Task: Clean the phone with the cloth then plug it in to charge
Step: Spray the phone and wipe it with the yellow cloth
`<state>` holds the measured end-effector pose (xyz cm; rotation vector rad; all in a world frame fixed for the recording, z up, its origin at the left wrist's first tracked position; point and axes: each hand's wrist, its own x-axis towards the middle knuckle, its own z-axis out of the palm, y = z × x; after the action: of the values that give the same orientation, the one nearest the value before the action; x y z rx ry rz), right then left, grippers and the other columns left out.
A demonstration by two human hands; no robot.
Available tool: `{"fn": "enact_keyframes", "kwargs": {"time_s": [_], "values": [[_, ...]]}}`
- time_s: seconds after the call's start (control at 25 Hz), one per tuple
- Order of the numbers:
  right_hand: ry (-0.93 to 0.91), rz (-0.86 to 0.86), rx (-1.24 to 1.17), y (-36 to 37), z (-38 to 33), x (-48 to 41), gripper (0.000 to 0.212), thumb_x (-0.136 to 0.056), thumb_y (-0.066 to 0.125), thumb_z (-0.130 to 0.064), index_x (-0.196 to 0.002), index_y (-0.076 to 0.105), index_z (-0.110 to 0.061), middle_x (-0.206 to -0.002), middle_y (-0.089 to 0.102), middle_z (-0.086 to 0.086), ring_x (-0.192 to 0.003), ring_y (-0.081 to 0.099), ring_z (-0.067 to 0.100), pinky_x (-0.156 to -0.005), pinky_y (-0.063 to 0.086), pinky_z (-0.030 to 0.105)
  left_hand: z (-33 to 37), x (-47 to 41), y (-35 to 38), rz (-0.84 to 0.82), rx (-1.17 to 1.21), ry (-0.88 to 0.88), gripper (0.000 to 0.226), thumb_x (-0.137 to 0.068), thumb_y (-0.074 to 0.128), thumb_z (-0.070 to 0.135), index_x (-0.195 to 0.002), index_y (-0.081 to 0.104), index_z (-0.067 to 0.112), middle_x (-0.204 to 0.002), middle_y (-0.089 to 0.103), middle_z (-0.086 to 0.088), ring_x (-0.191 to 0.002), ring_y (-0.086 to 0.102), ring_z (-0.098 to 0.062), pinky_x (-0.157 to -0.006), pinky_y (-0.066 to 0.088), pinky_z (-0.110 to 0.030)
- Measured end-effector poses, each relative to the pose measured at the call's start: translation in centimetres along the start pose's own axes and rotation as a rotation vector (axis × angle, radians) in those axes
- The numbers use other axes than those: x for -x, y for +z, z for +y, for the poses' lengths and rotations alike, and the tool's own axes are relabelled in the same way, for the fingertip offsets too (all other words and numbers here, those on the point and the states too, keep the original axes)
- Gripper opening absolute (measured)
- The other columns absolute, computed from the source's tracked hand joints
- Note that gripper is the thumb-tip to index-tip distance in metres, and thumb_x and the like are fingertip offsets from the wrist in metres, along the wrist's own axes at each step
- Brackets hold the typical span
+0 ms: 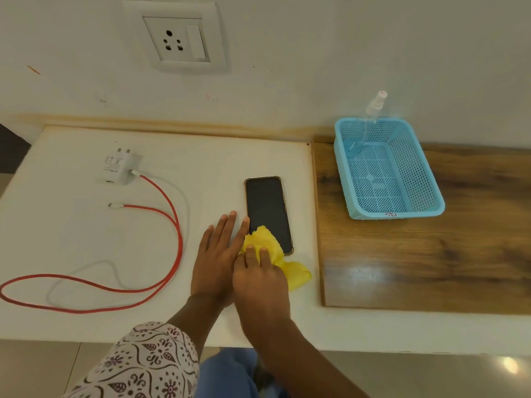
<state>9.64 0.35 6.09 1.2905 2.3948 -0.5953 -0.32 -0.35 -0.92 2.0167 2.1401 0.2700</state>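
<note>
A black phone (267, 208) in a clear case lies screen up on the white table (201, 162). A crumpled yellow cloth (268, 242) covers the phone's near end and trails off to the right. My right hand (260, 278) presses down on the cloth with its fingers on top. My left hand (218, 254) lies flat on the table, fingers spread, touching the phone's left edge. A white charger plug (119, 166) lies at the far left with a red cable (175, 237) looping toward me; its free connector (115, 205) rests on the table.
A wall socket (179, 41) with a switch is above the table. A blue plastic basket (388, 170) holding a clear spray bottle (369, 116) stands on the wooden surface (431, 262) to the right. A thin white cable (86, 271) lies under the red one.
</note>
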Motion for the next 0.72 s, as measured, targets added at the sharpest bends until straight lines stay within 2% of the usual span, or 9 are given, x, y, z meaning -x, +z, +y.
{"fn": "enact_keyframes", "kwargs": {"time_s": [0.12,0.2,0.28,0.36,0.44,0.48,0.56,0.64,0.72], "values": [[-0.094,0.168,0.060,-0.3,1.4,1.0,0.058,-0.083,0.066,-0.022,-0.134,0.043,-0.005,-0.141,0.047,0.016,-0.131,0.041,0.035,-0.099,0.045,0.046,0.0,0.0,0.3,0.005,0.003,-0.018,0.076,-0.089,0.017,0.063,-0.146,0.024,0.014,-0.154,0.023,-0.014,-0.143,0.015,-0.032,-0.115,0.018,-0.048],[-0.154,0.266,0.083,-0.4,3.3,2.0,0.059,-0.055,0.087,-0.030,-0.108,0.069,-0.013,-0.110,0.072,0.005,-0.103,0.067,0.022,-0.076,0.059,0.034,-0.1,0.1,0.7,0.007,0.012,-0.041,0.079,-0.087,0.012,0.068,-0.148,0.018,0.018,-0.156,0.017,-0.010,-0.144,0.008,-0.027,-0.117,0.013,-0.045],[-0.153,0.293,0.051,-0.3,4.9,2.6,0.059,-0.038,0.094,-0.029,-0.091,0.075,-0.012,-0.093,0.077,0.003,-0.086,0.073,0.019,-0.061,0.061,0.031,-0.2,0.1,1.0,0.018,0.011,-0.059,0.081,-0.085,0.017,0.072,-0.149,0.014,0.022,-0.157,0.014,-0.007,-0.145,0.004,-0.023,-0.117,0.009,-0.042],[-0.092,0.324,0.045,-0.5,5.9,2.7,0.058,-0.035,0.095,-0.021,-0.088,0.075,-0.009,-0.088,0.077,0.006,-0.083,0.073,0.022,-0.057,0.061,0.033,-0.2,0.1,1.2,0.028,0.013,-0.079,0.081,-0.084,0.021,0.073,-0.149,0.012,0.025,-0.158,0.012,-0.004,-0.145,0.003,-0.021,-0.117,0.008,-0.041],[-0.004,0.327,0.042,-0.8,6.2,2.9,0.058,-0.041,0.094,-0.015,-0.094,0.073,-0.007,-0.094,0.076,0.009,-0.086,0.072,0.024,-0.060,0.061,0.034,-0.1,0.1,1.2,0.037,0.010,-0.098,0.082,-0.084,0.021,0.075,-0.149,0.013,0.026,-0.158,0.013,-0.003,-0.145,0.004,-0.020,-0.117,0.008,-0.040],[0.044,0.307,0.026,-1.2,6.2,3.0,0.054,-0.055,0.088,-0.011,-0.105,0.069,-0.008,-0.103,0.073,0.009,-0.094,0.070,0.025,-0.066,0.059,0.034,-0.1,0.1,1.2,0.040,0.009,-0.105,0.082,-0.084,0.021,0.075,-0.149,0.013,0.027,-0.158,0.013,-0.003,-0.146,0.004,-0.020,-0.117,0.009,-0.040],[0.119,0.335,-0.066,-2.6,6.9,2.4,0.042,-0.083,0.061,-0.004,-0.122,0.056,-0.017,-0.115,0.067,0.007,-0.100,0.064,0.027,-0.068,0.050,0.030,0.0,0.1,1.2,0.046,0.016,-0.110,0.081,-0.084,0.021,0.076,-0.149,0.012,0.028,-0.158,0.011,-0.001,-0.146,0.003,-0.019,-0.117,0.009,-0.040],[0.202,0.510,-0.190,-4.7,8.1,1.2,0.043,-0.085,0.050,0.003,-0.120,0.058,-0.020,-0.101,0.071,0.008,-0.084,0.065,0.031,-0.061,0.039,0.028,-0.1,0.1,1.2,0.047,0.027,-0.108,0.080,-0.084,0.020,0.076,-0.149,0.009,0.030,-0.159,0.008,0.001,-0.146,0.001,-0.018,-0.118,0.006,-0.040],[0.216,0.717,-0.253,-7.5,9.1,-0.7,0.041,-0.084,0.050,0.007,-0.115,0.063,-0.016,-0.088,0.072,0.014,-0.073,0.066,0.036,-0.059,0.045,0.032,0.0,0.1,1.2,0.050,0.028,-0.109,0.080,-0.084,0.021,0.076,-0.149,0.008,0.031,-0.159,0.007,0.002,-0.146,-0.001,-0.017,-0.118,0.004,-0.039]]}}
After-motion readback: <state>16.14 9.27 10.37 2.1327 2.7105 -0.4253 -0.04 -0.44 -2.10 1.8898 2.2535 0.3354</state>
